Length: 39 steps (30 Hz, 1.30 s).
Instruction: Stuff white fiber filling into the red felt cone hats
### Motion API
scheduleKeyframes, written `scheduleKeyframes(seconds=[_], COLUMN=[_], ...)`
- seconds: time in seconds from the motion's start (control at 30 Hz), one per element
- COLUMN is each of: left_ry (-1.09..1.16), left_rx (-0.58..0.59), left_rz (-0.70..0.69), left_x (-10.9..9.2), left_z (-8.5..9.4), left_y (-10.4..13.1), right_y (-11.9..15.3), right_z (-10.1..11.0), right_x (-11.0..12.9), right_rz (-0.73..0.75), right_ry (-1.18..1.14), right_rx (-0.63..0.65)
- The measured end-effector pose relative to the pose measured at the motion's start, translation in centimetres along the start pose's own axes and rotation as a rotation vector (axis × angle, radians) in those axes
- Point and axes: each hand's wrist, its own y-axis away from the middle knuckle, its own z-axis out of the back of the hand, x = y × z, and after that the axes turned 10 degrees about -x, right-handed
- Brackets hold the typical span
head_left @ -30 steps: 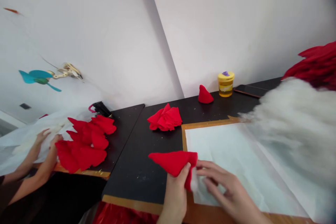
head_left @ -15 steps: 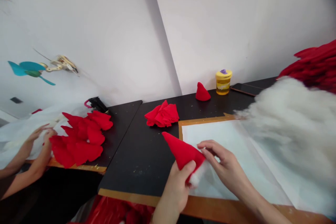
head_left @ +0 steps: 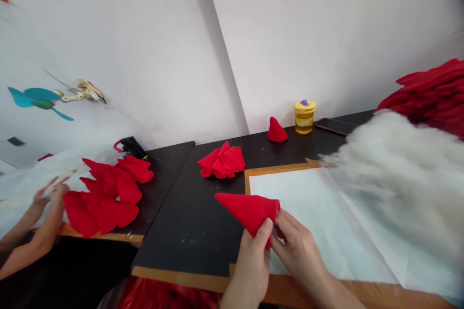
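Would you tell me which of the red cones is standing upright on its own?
The small cone beside the yellow tub at the wall; the others lie in heaps or are held.

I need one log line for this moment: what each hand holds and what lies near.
left hand: holds red cone | right hand: fingers at cone's open end | near: white stuffing, paper sheet

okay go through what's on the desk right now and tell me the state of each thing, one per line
red felt cone: held off the desk, lying sideways, tip pointing left
left hand: gripping the cone's open end
right hand: fingers at the cone's open end
small red cone: standing upright near the wall
yellow tub: upright, lid on
white stuffing: loose heap on the right
red felt pieces: piled, unstuffed
phone: lying flat
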Motion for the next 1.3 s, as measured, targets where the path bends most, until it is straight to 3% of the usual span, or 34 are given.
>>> scheduleKeyframes(seconds=[0.1,0.2,0.3,0.43,0.7,0.77,0.87,0.97,1.07,1.17,1.23,1.3], left_ry=[0.026,0.055,0.084,0.108,0.0,0.009,0.076,0.107,0.12,0.119,0.113,0.092], left_rx=[-0.052,-0.019,-0.023,-0.116,-0.226,-0.265,-0.34,-0.233,-0.097,-0.043,-0.024,-0.033], left_rz=[0.015,0.039,0.076,0.087,-0.112,-0.122,-0.07,0.068,0.129,0.145,0.159,0.15], left_x=[-0.2,-0.3,-0.2,0.2,1.3,0.9,-1.1,-3.4,-4.4,-3.5,-2.3,-1.1], left_z=[-0.3,-0.5,-0.5,-0.4,0.1,0.5,1.7,3.0,3.4,2.4,1.4,0.7], left_y=[0.1,0.0,-0.2,-0.4,-0.9,-1.4,-2.4,-2.9,-2.8,-2.4,-2.0,-1.5], right_y=[0.3,0.5,0.4,0.2,2.0,2.2,1.7,-0.2,-2.1,-2.4,-1.9,-1.3], right_z=[0.3,0.8,0.7,0.5,0.8,1.9,6.0,10.8,12.9,11.0,8.0,4.8], right_x=[0.6,0.8,0.3,-0.2,0.9,0.8,-1.5,-6.2,-8.5,-5.4,-2.3,-0.2], right_rz=[-0.032,-0.122,-0.074,-0.006,-0.136,-0.139,-0.122,-0.118,-0.016,0.027,0.006,-0.055], right_ry=[-0.041,-0.116,-0.072,-0.075,-0.081,-0.056,0.011,0.261,0.549,0.415,0.175,0.056], right_rx=[-0.016,-0.009,0.069,0.119,0.053,0.039,0.038,0.029,0.044,0.024,0.16,0.201])
